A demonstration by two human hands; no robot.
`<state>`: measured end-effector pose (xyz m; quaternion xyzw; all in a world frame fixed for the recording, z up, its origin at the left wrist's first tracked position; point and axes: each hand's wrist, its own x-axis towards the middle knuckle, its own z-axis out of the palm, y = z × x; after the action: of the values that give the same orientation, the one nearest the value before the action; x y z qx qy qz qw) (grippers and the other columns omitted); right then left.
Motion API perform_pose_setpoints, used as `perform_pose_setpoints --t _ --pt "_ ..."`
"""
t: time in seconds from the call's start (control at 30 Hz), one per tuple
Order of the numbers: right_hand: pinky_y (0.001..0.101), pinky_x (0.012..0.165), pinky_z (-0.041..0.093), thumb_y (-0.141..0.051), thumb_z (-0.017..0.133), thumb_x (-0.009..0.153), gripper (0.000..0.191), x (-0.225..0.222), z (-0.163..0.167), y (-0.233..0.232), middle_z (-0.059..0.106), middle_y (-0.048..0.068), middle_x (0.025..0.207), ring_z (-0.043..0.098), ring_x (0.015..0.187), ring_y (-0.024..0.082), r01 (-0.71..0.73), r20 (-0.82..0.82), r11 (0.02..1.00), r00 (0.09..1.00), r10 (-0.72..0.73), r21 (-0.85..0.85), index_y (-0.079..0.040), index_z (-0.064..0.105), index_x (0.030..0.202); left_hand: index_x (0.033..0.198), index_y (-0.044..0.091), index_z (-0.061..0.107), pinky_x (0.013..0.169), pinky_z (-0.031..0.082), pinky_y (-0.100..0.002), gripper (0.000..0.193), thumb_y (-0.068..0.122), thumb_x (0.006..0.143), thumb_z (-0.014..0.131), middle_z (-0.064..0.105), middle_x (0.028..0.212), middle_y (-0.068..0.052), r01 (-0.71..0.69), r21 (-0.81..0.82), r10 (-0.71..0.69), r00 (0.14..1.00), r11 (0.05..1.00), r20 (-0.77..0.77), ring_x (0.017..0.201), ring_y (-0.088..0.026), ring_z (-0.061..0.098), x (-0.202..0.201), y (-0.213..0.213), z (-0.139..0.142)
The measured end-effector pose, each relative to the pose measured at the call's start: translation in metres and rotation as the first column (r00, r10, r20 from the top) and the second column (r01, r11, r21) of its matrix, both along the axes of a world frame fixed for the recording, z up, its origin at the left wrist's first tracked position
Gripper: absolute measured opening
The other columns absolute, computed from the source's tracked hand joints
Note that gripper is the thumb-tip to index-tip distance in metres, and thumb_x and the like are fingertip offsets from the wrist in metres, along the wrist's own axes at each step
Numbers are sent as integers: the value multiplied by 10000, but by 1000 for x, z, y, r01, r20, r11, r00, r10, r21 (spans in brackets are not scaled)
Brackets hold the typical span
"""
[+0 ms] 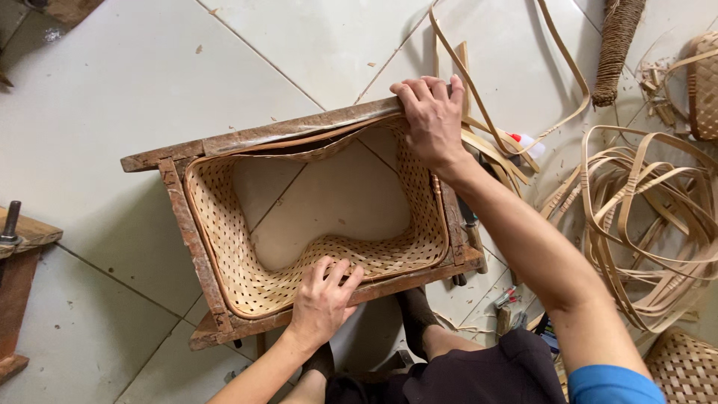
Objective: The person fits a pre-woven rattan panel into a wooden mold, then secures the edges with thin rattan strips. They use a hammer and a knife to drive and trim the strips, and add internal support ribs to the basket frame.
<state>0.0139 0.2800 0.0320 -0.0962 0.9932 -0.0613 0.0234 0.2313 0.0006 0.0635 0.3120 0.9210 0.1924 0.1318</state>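
A person sits on a tiled floor [134,90] with a wooden frame [196,247] before them. Woven mat [239,262] lines the inside of the frame, open in the middle so tiles show through. The left hand [323,299] lies flat on the near edge, its fingers [336,271] spread open and pressing the mat down against the frame. The right hand [432,120] rests on the far right corner, fingers curled over the frame's top rail and the mat's edge, gripping both. Just right of that hand lie loose cane strips [643,217] in coils. Beyond them, a wrapped bundle [617,49] lies on the floor.
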Motion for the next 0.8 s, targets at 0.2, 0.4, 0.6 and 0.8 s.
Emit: perform_pose_setpoints --t 0.2,0.4,0.6,0.8 --pt "427 1030 497 40 612 967 472 37 -14 -36 628 128 1349 584 1252 276 -467 -390 872 837 384 -145 -86 610 1421 1245 139 635 900 532 -472 721 326 608 917 595 1173 -92 3 20 -2 1000 1000 -17 1135 -314 528 1 -1 -1" --pt "533 1166 319 -496 342 1052 561 126 -78 -116 476 152 1512 423 1396 359 -104 704 764 325 631 -637 -154 515 1461 1283 141 611 944 527 -462 762 284 598 913 578 1268 -93 -21 69 22 1000 997 -7 1164 -316 536 1 -2 2" --pt "517 1260 119 -508 214 1052 610 148 -116 -114 311 111 1658 186 1553 327 -105 652 700 286 702 -707 -203 437 1531 1341 103 565 925 545 -463 943 239 499 969 543 1301 -161 -178 66 160 963 982 217 1144 -336 551 -3 -12 8" --pt "495 1249 147 -481 178 1040 590 148 -108 -115 417 47 1613 266 1522 312 -169 648 715 321 691 -678 -255 491 1486 1297 105 574 988 575 -428 873 352 557 967 569 1268 -92 -100 82 89 987 992 132 1184 -290 599 -1 -12 0"
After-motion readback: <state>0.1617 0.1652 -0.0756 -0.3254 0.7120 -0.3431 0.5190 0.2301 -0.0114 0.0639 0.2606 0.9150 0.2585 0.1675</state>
